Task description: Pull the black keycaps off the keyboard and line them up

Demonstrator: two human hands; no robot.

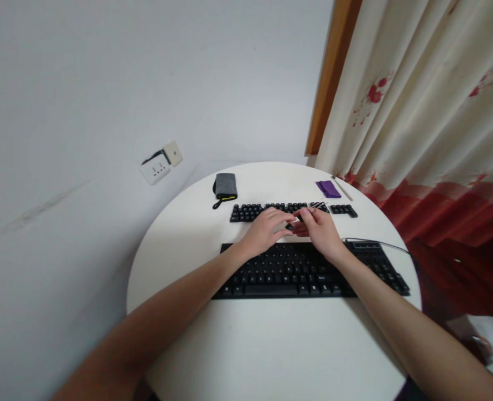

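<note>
The left grip point(267, 227) pinches a small black key point(289, 226) between thumb and fingers. The right grip point(324, 231) appears to pinch a dark piece point(300, 218) just to the right of the key, slightly nearer the far edge of the counter point(271, 345). The keyboard point(280, 273) lies below both grips, toward the near edge, its long axis running left to right. The loose keys point(246, 213) lie beyond the grips in a band roughly parallel to the keyboard. The left grip is nearer the band's left end. No brand or label is readable; pale key legends show on the keyboard but are too small to read with certainty.
</note>
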